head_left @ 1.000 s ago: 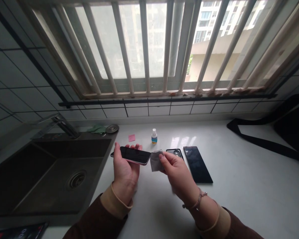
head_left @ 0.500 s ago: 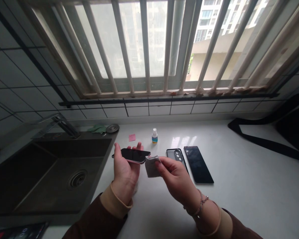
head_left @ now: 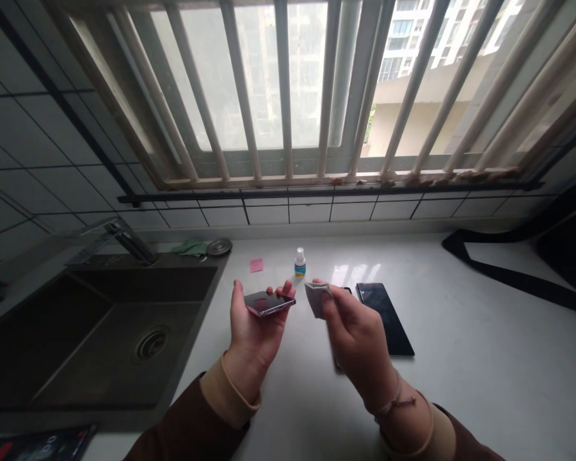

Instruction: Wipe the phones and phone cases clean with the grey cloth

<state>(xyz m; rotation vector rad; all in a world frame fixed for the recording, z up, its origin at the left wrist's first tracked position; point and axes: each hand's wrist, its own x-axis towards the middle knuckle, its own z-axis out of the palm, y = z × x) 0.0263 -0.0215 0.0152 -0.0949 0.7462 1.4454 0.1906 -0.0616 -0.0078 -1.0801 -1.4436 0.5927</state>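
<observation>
A dark smartphone (head_left: 271, 303) rests in my left hand (head_left: 256, 333), screen up and slightly tilted, with the thumb and fingers curled around its edges. Pinched between the thumb and fingers of my right hand (head_left: 358, 330) is a folded grey cloth (head_left: 317, 299). The cloth is held just right of the smartphone, with a gap between them. Beyond both hands a small white-capped bottle (head_left: 300, 264) stands upright on the counter. My right hand mostly covers a phone case, and a black tablet-like phone (head_left: 386, 320) lies flat to the right of it.
A dark sink (head_left: 100, 346) with a chrome faucet (head_left: 127, 240) lies to the left. Behind it are a green cloth (head_left: 189, 248) and a metal drain cover (head_left: 219, 247). A pink paper (head_left: 256, 265) lies on the white counter (head_left: 484, 358). A black strap (head_left: 504, 275) is at right.
The cloth has moved right and up, away from the smartphone's edge. My left hand has shifted slightly right and tilted the smartphone. My right hand now covers more of the phone case.
</observation>
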